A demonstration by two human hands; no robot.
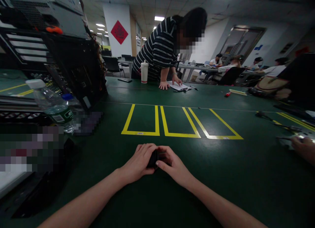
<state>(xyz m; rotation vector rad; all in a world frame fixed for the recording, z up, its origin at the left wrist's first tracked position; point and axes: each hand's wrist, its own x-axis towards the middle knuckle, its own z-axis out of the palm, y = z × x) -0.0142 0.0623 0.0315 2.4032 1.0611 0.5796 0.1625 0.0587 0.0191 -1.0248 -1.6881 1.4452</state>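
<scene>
Left hand (142, 159) and right hand (173, 165) pinch a black object (153, 159) between them, its long axis unclear

The left forearm (86, 198) and right forearm (216, 195) are bare and slim, tapering to narrow wrists (121, 176), with a bare left grip (142, 157) and right grip (173, 164) of slender, rounded fingers (147, 150).

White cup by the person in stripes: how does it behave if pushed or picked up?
Probably apt to tip if pushed high: the white cup stands upright, clearly taller than wide. Likely stiff enough to grip, since its sides look straight and undented. Weight is uncertain: its opaque wall hides any contents.
</scene>
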